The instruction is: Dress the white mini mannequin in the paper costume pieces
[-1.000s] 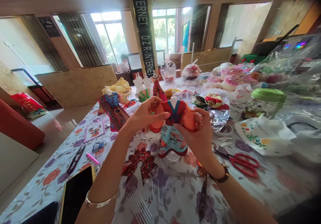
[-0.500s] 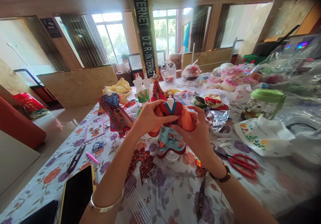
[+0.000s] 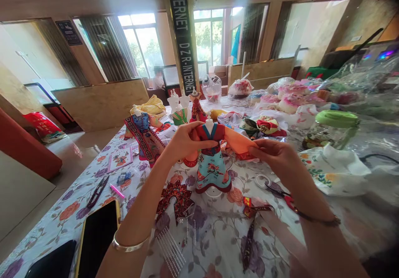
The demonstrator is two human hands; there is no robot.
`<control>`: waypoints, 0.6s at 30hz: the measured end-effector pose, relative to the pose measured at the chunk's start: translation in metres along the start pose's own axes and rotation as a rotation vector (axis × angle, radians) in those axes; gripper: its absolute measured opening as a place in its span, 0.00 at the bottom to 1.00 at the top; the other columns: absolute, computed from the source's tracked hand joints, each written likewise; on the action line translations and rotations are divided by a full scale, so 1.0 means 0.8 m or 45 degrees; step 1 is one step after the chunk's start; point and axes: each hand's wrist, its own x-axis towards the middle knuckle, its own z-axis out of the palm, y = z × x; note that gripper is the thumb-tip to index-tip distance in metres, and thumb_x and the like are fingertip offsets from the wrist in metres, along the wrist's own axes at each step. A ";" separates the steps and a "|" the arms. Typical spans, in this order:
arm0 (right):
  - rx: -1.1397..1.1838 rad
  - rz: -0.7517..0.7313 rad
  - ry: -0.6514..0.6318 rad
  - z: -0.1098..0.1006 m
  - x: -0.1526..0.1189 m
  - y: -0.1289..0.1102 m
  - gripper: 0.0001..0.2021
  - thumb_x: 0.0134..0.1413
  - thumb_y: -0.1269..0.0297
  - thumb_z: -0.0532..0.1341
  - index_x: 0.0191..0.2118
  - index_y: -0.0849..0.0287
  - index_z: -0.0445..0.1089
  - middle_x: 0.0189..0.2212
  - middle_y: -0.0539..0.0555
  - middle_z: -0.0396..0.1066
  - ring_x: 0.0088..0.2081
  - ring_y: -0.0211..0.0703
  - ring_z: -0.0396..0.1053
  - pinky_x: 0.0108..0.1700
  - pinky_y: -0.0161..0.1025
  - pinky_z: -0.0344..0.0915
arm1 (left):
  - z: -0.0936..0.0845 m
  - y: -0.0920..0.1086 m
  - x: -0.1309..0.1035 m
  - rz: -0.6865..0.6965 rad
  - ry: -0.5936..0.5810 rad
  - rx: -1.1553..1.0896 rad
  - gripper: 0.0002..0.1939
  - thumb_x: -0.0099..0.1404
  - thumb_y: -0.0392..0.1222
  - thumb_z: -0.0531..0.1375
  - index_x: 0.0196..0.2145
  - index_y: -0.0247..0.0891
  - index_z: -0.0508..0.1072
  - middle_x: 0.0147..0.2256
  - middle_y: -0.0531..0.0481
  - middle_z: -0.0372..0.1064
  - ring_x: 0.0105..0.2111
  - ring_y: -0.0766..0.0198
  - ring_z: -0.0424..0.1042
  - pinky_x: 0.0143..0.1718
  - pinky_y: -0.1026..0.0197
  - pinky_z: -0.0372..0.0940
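A small white mannequin (image 3: 209, 125) stands upright in front of me, wearing a miniature dress (image 3: 213, 170) with a red bodice, blue collar and light-blue patterned skirt. My left hand (image 3: 188, 143) is closed on the bodice at its left side, thumb across the front of the waist. Out to the right, my right hand (image 3: 276, 155) pinches the end of the orange sleeve (image 3: 238, 141), which is stretched away from the body. The other orange sleeve is partly hidden by my left hand. In front of the mannequin lies a dark red beaded collar piece (image 3: 181, 199).
Red-handled scissors (image 3: 289, 203) lie partly under my right wrist. A phone (image 3: 98, 240), thread snips (image 3: 98, 191) and a pink pen (image 3: 117, 191) are at left. Other dressed mannequins (image 3: 144, 134) stand behind; a green-lidded jar (image 3: 333, 128) is at right.
My right hand has moved from the waist out to the right, drawing the orange sleeve outward. The left hand stays on the bodice. The view has shifted slightly.
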 end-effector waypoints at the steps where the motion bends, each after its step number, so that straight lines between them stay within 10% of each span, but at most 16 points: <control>1: -0.005 -0.014 0.062 -0.005 0.001 -0.001 0.15 0.33 0.54 0.72 0.28 0.58 0.76 0.24 0.51 0.74 0.23 0.38 0.68 0.24 0.35 0.66 | -0.001 0.000 0.000 0.001 -0.006 0.002 0.20 0.45 0.43 0.70 0.37 0.36 0.74 0.34 0.51 0.73 0.32 0.66 0.69 0.36 0.62 0.68; 8: -0.005 -0.155 0.295 -0.021 -0.003 -0.002 0.11 0.38 0.61 0.71 0.32 0.52 0.76 0.29 0.50 0.75 0.29 0.38 0.70 0.31 0.36 0.66 | -0.002 0.002 0.001 -0.006 -0.055 -0.047 0.20 0.45 0.43 0.70 0.36 0.36 0.74 0.32 0.53 0.72 0.30 0.67 0.69 0.34 0.63 0.67; 18: 0.372 0.011 0.142 -0.011 -0.012 -0.014 0.07 0.46 0.56 0.67 0.33 0.50 0.76 0.26 0.50 0.73 0.26 0.34 0.70 0.28 0.33 0.65 | -0.026 -0.017 0.001 0.001 -0.119 -0.338 0.24 0.35 0.48 0.73 0.30 0.38 0.74 0.27 0.53 0.71 0.28 0.63 0.70 0.30 0.60 0.68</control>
